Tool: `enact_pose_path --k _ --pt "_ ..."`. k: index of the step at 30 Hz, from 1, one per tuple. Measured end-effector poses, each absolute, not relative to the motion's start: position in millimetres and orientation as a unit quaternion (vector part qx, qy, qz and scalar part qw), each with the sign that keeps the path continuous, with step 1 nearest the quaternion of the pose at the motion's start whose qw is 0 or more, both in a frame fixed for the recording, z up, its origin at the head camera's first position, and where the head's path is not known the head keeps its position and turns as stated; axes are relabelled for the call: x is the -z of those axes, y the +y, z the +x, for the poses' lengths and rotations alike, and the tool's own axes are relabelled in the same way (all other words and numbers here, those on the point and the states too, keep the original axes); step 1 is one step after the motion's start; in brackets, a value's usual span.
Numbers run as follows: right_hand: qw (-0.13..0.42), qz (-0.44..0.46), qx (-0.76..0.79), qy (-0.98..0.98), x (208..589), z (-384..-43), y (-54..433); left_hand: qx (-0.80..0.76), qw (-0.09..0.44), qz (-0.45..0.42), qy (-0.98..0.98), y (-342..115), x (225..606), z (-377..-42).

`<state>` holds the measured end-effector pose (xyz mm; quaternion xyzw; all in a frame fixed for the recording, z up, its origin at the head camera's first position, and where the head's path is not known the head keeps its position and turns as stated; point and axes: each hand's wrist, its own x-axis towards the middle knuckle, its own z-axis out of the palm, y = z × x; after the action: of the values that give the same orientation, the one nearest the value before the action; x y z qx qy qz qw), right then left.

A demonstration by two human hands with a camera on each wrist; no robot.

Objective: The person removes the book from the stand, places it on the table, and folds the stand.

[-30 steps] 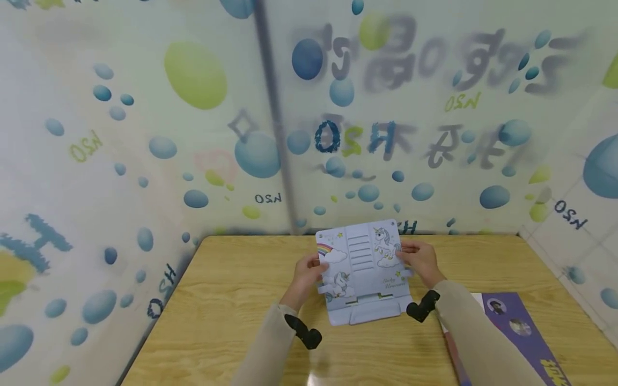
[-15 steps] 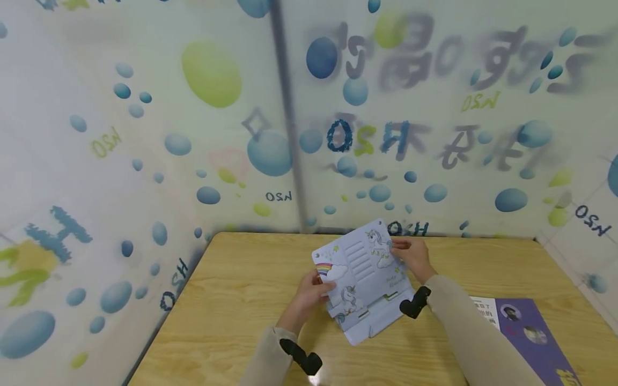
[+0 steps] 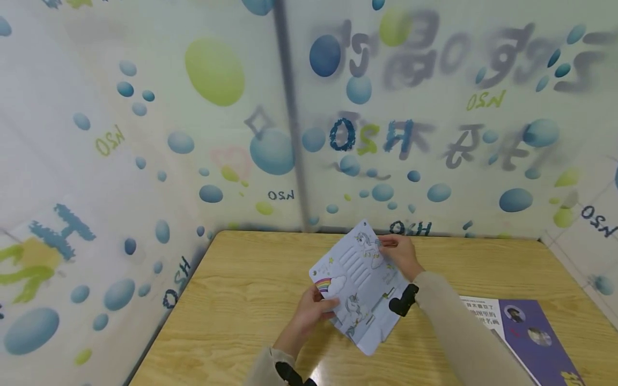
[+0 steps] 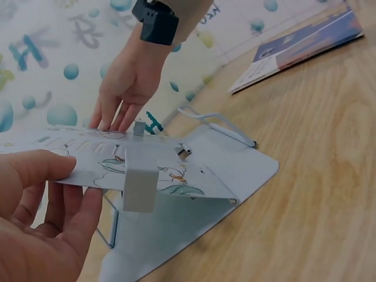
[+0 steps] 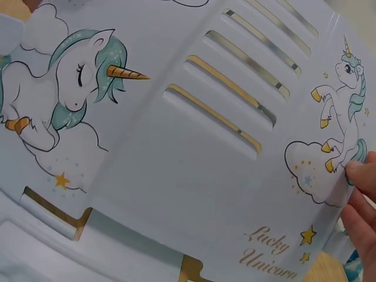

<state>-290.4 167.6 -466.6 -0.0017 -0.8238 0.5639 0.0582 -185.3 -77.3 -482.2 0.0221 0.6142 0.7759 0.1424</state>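
A white metal book stand (image 3: 344,289) printed with unicorns stands turned at an angle on the table, between both hands. My left hand (image 3: 309,313) pinches its left edge, thumb on the printed face and fingers beneath. At the opposite edge, my right hand (image 3: 401,254) pinches the panel near the rearing unicorn. In the left wrist view, the panel tilts above a flat base plate (image 4: 241,161), with a wire support partly visible under it. Slots and the words "Lucky Unicorn" show in the right wrist view, where the thumb of my right hand (image 5: 361,202) presses the panel's edge.
A purple and white book (image 3: 536,327) lies on the right of the wooden table (image 3: 241,289), partly behind my right sleeve (image 3: 454,327). A patterned curtain-like wall (image 3: 217,134) closes off the back and sides.
The book stand has turned counterclockwise in the head view, its right side swinging up and its lower edge toward the right. Both hands keep their grip; the right hand has moved slightly left.
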Motion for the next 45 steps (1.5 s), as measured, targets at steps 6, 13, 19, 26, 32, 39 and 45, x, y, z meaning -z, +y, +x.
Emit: enact_pose_path --k 6,13,19,26,32,39,45 --pt "0.049 0.01 -0.567 -0.822 465.1 -287.9 164.9 -0.79 0.144 0.023 0.595 -74.7 487.0 -174.7" --pt "0.046 0.01 -0.559 -0.828 462.2 -286.3 167.8 -0.789 0.149 0.016 0.596 -69.4 489.5 -170.7" --pt "0.041 -0.011 -0.561 -0.827 457.1 -281.4 177.2 -0.789 0.156 0.009 0.594 -67.8 490.7 -169.8" --pt "-0.003 0.022 -0.546 -0.837 453.3 -272.2 200.6 -0.784 0.155 0.007 0.601 -70.4 493.2 -169.8" --pt "-0.03 0.084 -0.552 -0.829 455.2 -256.4 226.7 -0.785 0.156 0.012 0.599 -72.2 494.3 -168.5" --pt "-0.095 0.113 -0.533 -0.833 458.8 -233.5 237.6 -0.788 0.155 0.008 0.595 -76.1 492.5 -169.3" --pt "-0.098 0.131 -0.525 -0.835 468.1 -217.6 233.7 -0.786 0.156 0.01 0.599 -77.3 492.1 -170.1"
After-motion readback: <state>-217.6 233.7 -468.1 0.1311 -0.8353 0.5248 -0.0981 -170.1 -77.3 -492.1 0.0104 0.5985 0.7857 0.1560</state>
